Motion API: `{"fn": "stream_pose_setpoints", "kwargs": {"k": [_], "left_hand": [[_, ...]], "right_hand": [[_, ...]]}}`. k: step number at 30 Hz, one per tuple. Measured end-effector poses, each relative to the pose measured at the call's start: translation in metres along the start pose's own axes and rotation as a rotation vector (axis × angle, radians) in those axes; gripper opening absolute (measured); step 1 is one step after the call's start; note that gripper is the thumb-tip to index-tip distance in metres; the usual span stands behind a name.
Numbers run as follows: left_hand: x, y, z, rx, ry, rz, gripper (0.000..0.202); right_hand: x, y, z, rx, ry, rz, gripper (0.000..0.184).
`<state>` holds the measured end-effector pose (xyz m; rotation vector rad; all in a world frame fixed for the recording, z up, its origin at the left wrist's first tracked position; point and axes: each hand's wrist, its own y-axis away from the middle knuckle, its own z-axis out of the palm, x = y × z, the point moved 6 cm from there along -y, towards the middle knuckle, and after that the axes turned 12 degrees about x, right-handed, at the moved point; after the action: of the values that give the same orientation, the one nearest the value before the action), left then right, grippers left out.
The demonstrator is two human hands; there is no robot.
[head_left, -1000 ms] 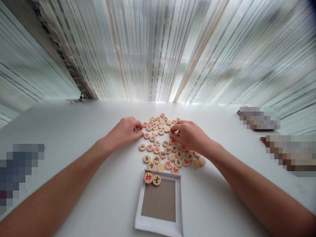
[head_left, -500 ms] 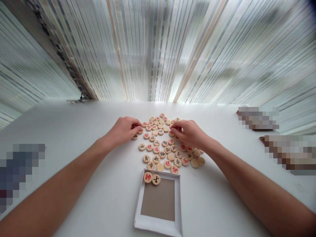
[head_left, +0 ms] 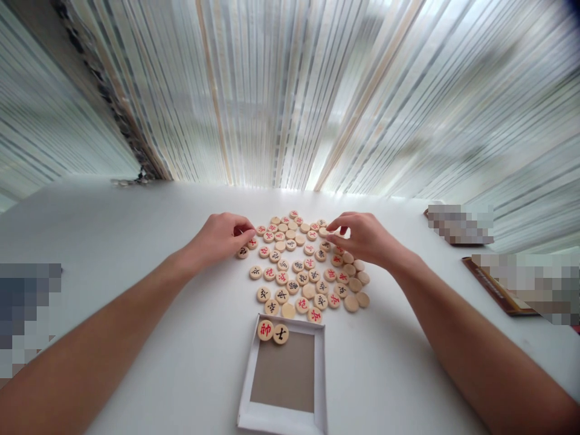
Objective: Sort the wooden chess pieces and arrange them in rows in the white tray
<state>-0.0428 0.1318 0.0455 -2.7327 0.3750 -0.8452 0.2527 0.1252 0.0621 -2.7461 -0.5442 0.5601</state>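
Round wooden xiangqi pieces lie spread over the white table, some with red or black characters, others blank side up. My left hand is at the left edge of the spread, thumb and index finger pinched together beside a red-marked piece; whatever is between the fingertips is hidden. At the far right of the spread, my right hand has thumb and index finger slightly apart, their tips close to a blank piece. Whether they touch it I cannot tell.
A shallow white box with a grey-brown bottom stands nearest me. Inside its far left corner sit a red-marked piece and a black-marked piece. Blurred-out objects lie at both sides. A striped string curtain hangs behind the table.
My right hand has shifted right, uncovering several pieces that it hid before, and its thumb and index finger are further apart. My left hand stays pinched at the left edge. The view has shifted slightly.
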Motion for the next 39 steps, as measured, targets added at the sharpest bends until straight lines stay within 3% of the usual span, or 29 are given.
{"fn": "stream_pose_setpoints", "kwargs": {"k": [7,14,19,26,32,36,39], "left_hand": [[0.001,0.000,-0.003,0.005,-0.002,0.005,0.025],[-0.001,-0.002,-0.006,0.015,-0.018,-0.054,0.029],[0.003,0.000,-0.003,0.008,0.004,-0.048,0.028],[0.036,-0.008,-0.007,0.102,0.081,0.016,0.023],[0.081,-0.027,0.025,-0.013,0.200,0.132,0.017],[0.091,-0.031,0.034,0.015,0.195,0.155,0.019],[0.093,-0.027,0.027,0.067,0.188,0.170,0.019]], "right_hand": [[-0.004,0.002,0.023,-0.015,0.072,-0.036,0.020],[-0.003,0.002,0.024,-0.009,0.135,-0.070,0.020],[0.000,0.001,0.024,0.023,0.042,-0.031,0.019],[-0.001,-0.002,0.021,0.089,-0.050,0.020,0.016],[0.000,-0.003,0.009,0.089,-0.056,0.039,0.018],[0.003,-0.004,0.016,0.029,-0.049,0.066,0.019],[0.004,-0.004,0.025,0.010,-0.052,0.094,0.021]]}}
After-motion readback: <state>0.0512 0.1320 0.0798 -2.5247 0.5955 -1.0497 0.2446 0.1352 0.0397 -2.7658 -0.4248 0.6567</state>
